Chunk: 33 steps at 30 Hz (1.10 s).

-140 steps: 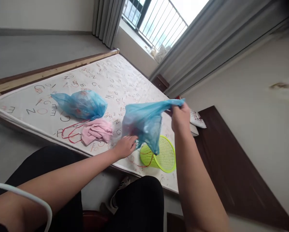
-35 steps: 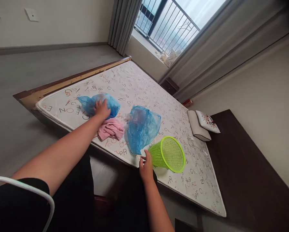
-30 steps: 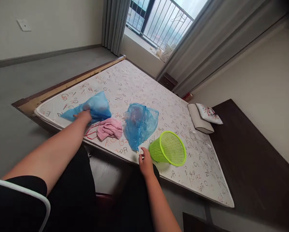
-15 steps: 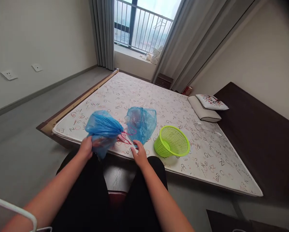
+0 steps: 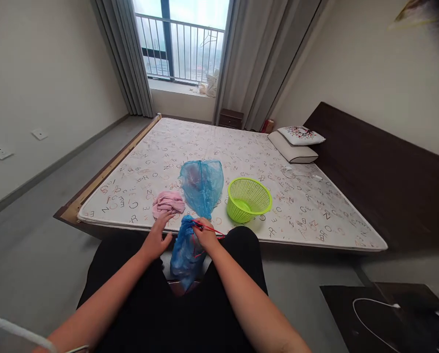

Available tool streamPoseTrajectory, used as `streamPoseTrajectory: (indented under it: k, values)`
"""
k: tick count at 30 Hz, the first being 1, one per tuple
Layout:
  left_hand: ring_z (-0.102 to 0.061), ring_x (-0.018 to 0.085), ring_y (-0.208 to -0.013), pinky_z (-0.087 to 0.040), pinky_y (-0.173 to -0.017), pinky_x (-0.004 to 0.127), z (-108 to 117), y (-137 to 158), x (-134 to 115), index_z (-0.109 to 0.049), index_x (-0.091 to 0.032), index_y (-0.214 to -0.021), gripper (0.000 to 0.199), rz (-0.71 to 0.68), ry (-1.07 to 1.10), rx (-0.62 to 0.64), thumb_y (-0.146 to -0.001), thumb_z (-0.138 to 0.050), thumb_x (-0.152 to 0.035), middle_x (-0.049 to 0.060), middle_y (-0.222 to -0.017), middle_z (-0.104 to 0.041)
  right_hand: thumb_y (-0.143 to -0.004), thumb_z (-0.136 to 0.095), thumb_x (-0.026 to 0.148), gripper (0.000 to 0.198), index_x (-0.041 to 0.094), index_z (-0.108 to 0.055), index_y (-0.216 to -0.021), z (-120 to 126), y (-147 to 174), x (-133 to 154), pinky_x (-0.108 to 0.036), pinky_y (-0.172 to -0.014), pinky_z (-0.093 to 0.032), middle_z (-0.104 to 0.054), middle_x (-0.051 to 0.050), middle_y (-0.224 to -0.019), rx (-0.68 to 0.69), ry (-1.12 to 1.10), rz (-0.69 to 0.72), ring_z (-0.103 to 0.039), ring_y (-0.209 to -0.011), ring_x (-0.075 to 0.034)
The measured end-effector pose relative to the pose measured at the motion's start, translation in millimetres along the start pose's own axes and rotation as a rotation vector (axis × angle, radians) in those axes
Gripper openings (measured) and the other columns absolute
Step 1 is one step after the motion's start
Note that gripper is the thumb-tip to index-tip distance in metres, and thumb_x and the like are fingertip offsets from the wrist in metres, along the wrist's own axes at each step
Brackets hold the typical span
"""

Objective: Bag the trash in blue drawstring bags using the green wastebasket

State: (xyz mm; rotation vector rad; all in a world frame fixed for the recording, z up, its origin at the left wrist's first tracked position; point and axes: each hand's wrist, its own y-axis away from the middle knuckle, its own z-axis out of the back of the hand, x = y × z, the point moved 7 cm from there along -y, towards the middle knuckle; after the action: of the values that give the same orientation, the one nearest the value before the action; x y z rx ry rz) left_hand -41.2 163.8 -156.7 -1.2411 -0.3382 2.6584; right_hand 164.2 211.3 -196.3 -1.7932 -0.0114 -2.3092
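My right hand is closed round the gathered neck of a blue plastic bag with a red drawstring. The bag hangs between my knees, and something inside fills it out. My left hand has its fingers stretched out, their tips at the near edge of a crumpled pink cloth on the mattress. Whether they press on the cloth I cannot tell. Just beyond the right hand lies a second blue bag, light and see-through, with a dim pinkish shape in it.
A lime-green plastic basket stands on the letter-patterned mattress, right of the bags. Pillows lie by the dark headboard. A wooden bed rail edges the left side. At lower right is a dark surface with a white cable.
The drawstring bag has swung from the left down between my knees, its neck now in my right hand. My left hand has let go of it, and the pink cloth has come into sight.
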Motion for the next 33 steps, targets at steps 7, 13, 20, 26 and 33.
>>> streamPoseTrajectory:
  k: [7, 13, 20, 26, 33]
  values:
    - [-0.07, 0.028, -0.105, -0.052, -0.099, 0.044, -52.0, -4.7, 13.1, -0.074, -0.023, -0.103, 0.033, 0.191, 0.133, 0.129, -0.09, -0.059, -0.049, 0.008, -0.107, -0.078, -0.083, -0.063, 0.014, 0.031, 0.022, -0.069, -0.112, -8.7, 11.1, 6.7, -0.037, -0.1, -0.049, -0.07, -0.006, -0.112, 0.214, 0.129, 0.139, -0.063, -0.108, -0.02]
    - [-0.069, 0.026, -0.089, -0.052, -0.085, 0.038, -30.2, -12.8, 50.0, -0.072, -0.019, -0.097, 0.04, 0.453, 0.253, -0.102, -0.081, -0.064, -0.055, 0.006, -0.092, -0.076, -0.074, -0.055, -0.003, 0.049, 0.019, -0.07, -0.115, 8.9, -1.4, -16.9, -0.034, -0.091, -0.053, -0.07, -0.006, -0.103, 0.311, 0.323, 0.066, -0.065, -0.094, -0.019]
    - [-0.064, 0.024, -0.083, -0.048, -0.08, 0.034, -23.9, -7.7, 58.5, -0.07, -0.02, -0.102, 0.037, 0.47, 0.193, -0.147, -0.087, -0.058, -0.052, 0.004, -0.089, -0.071, -0.085, -0.049, 0.001, 0.044, 0.02, -0.069, -0.119, 18.0, -9.8, -5.8, -0.037, -0.104, -0.046, -0.068, -0.009, -0.118, 0.231, 0.375, 0.208, -0.061, -0.112, -0.023]
    - [-0.064, 0.025, -0.09, -0.048, -0.084, 0.035, 9.6, -1.8, 75.0, -0.068, -0.021, -0.101, 0.028, 0.6, 0.107, -0.382, -0.091, -0.054, -0.043, 0.005, -0.095, -0.071, -0.085, -0.052, 0.003, 0.038, 0.02, -0.07, -0.113, -1.2, 2.5, 1.1, -0.034, -0.095, -0.051, -0.073, -0.007, -0.11, 0.4, 0.326, 0.219, -0.065, -0.103, -0.021]
    - [-0.063, 0.023, -0.082, -0.048, -0.077, 0.033, 3.1, -7.2, 88.7, -0.068, -0.019, -0.099, 0.038, 0.614, 0.254, -0.347, -0.086, -0.058, -0.053, 0.005, -0.088, -0.07, -0.096, -0.051, 0.019, 0.021, 0.021, -0.071, -0.103, 30.5, 0.8, 18.5, -0.043, -0.1, -0.046, -0.069, -0.01, -0.102, -0.009, 0.342, 0.299, -0.06, -0.105, -0.025]
